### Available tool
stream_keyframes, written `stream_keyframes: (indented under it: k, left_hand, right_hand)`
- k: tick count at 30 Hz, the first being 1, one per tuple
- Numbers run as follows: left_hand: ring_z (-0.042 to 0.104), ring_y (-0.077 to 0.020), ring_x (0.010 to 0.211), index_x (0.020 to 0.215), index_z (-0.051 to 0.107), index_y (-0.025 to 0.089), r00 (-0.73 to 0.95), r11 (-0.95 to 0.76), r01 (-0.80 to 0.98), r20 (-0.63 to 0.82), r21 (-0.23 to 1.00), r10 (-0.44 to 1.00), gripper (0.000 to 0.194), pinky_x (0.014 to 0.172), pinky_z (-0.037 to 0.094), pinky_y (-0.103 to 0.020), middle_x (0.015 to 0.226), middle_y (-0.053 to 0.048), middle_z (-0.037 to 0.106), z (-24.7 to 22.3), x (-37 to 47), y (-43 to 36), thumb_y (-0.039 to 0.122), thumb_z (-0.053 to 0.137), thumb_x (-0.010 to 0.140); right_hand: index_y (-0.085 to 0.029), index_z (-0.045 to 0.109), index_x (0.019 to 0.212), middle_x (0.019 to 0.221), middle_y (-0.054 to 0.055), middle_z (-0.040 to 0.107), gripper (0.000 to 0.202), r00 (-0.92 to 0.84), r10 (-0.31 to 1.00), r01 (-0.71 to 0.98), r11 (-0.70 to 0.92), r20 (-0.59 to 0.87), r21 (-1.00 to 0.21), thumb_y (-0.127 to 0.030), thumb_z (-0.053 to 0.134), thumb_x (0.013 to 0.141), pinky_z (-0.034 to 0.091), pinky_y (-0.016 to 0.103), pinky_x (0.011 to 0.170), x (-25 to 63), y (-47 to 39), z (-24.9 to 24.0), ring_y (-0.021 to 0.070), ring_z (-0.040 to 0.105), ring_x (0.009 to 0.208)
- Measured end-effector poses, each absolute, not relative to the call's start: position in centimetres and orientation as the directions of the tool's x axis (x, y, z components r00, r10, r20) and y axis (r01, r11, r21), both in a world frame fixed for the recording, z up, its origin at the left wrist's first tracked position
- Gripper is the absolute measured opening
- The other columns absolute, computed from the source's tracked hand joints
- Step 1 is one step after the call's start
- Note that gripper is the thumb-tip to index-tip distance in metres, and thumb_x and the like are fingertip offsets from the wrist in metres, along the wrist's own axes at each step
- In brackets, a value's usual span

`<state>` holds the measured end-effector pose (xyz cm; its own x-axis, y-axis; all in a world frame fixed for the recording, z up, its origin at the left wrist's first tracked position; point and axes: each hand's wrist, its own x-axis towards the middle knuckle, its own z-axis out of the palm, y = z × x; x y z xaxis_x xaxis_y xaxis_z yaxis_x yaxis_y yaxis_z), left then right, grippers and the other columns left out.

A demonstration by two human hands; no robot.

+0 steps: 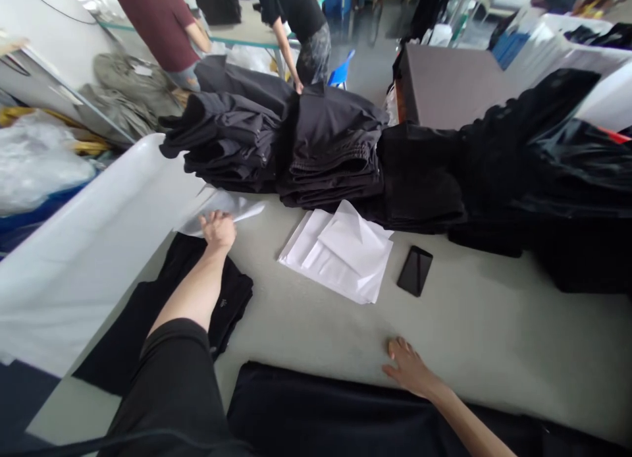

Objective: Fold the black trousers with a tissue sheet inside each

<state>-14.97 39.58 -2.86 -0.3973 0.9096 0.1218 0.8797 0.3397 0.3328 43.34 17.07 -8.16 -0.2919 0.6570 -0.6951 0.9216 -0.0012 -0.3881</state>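
Translucent thin plastic sheet (251, 209) is lying on the left part of the grey desk (306, 342), between a long white panel with a rounded rim (89, 246) and a row of folded black garments (336, 147).

At far left, a heap of crumpled clear plastic (39, 154) is resting over blue material, its contents staying unclear. On the right, glossy black plastic (592, 154) is draping over the dark pile; what it is covering cannot be told. Behind it, a white tub (543, 68) is holding black cloth.

The left grip (218, 230) is curling its fingers over the sheet; whether they are pinching it cannot be told. The right grip (405, 366) is holding nothing visible, its fingers resting loosely apart just above a dark navy cloth (316, 411).

Across the desk, a folded black garment with a small pale mark (232, 299) is lying beneath the left forearm, white paper sheets (340, 253) are overlapping near the middle, and a black rectangular phone (415, 270) is lying beside them.

Beyond, a person in maroon (153, 22) is standing left of a person in black (291, 9), whose hand is reaching to the garments; a brown flat-topped box (449, 81) is standing farther right.
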Motion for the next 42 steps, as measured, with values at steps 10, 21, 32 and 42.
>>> stream_keyframes:
  k: [10,21,32,42]
  left_hand:
    - [0.07,-0.026,0.099,0.103,0.072,0.016,-0.098,0.149,0.666,-0.113,0.731,0.989,0.034,0.085,0.054,-0.032,0.102,-0.007,0.077,9.6,-5.1,28.8,0.047,0.064,0.089]
    - [0.069,-0.0222,0.089,0.11,0.075,0.014,0.583,0.23,0.217,-0.315,0.949,0.749,0.044,0.075,0.052,-0.028,0.097,-0.008,0.076,17.6,5.5,11.6,0.052,0.069,0.089]
    - [0.068,-0.0166,0.069,0.106,0.074,0.012,0.551,0.513,0.017,-0.436,0.858,0.711,0.043,0.062,0.048,-0.024,0.088,-0.007,0.075,17.8,11.1,3.9,0.045,0.082,0.078]
    - [0.066,-0.0155,0.071,0.11,0.074,0.012,0.533,0.549,-0.009,-0.46,0.836,0.71,0.037,0.064,0.046,-0.025,0.092,-0.009,0.076,19.3,15.9,-1.2,0.037,0.077,0.083]
  right_hand:
    - [-0.021,0.056,0.085,0.103,0.008,0.064,0.008,-0.263,0.739,0.932,0.026,-0.621,-0.363,-0.027,0.059,0.083,0.045,0.035,0.089,42.5,17.5,-8.3,0.0232,0.06,0.101]
    - [-0.022,0.063,0.115,0.116,0.007,0.069,0.035,-0.103,0.981,0.261,0.186,0.165,-0.947,-0.05,0.048,0.1,0.052,0.042,0.103,37.7,14.6,9.4,0.0233,0.063,0.112]
    - [-0.025,0.052,0.146,0.143,0.014,0.055,0.051,-0.72,0.585,0.361,0.775,0.373,-0.519,-0.03,0.061,0.096,0.047,0.058,0.112,37.3,4.9,17.6,0.0313,0.049,0.136]
    - [-0.02,0.054,0.147,0.138,0.014,0.063,0.051,-0.836,0.31,0.279,0.951,0.453,-0.136,-0.019,0.056,0.096,0.045,0.051,0.114,40.7,1.8,17.3,0.0262,0.057,0.128]
